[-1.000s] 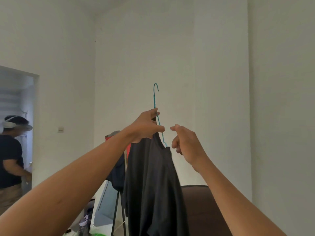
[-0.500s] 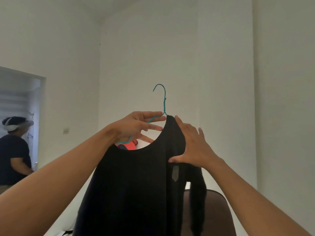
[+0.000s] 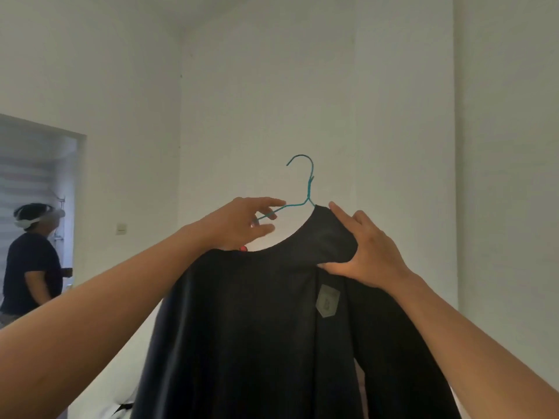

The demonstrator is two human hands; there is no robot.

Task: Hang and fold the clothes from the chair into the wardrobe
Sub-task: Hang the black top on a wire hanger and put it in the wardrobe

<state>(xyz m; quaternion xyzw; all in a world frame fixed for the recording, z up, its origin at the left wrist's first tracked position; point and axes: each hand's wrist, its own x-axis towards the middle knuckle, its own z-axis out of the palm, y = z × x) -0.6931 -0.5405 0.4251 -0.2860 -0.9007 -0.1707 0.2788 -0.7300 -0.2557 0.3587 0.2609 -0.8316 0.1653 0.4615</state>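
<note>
Shirt half on hanger, both hands raised

Fingers (image 3: 267, 203) and thumb of left hand (image 3: 239, 222) are closed on the bare left arm of the hanger (image 3: 309, 182), pinching the thin wire, probably to keep the frame level. Right hand (image 3: 373, 255) has its fingers (image 3: 340, 214) over the right shoulder of the shirt (image 3: 257, 328) and its thumb under, clamped on a fold of cloth. My read is that it is tugging that shoulder along the wire to seat it.

The neckline sags left of the hook. The left shoulder looks not yet on the wire, so that side is likely next. The hook is free and points up-left, with nothing on it. The shirt hangs between the forearms, held high so the hem drops clear, with its grey label (image 3: 327, 300) facing near.

White wall (image 3: 272, 86) behind. Far left is a doorway (image 3: 72, 176) with a person (image 3: 30, 261) standing in it. Wardrobe and chair are not in view.
</note>
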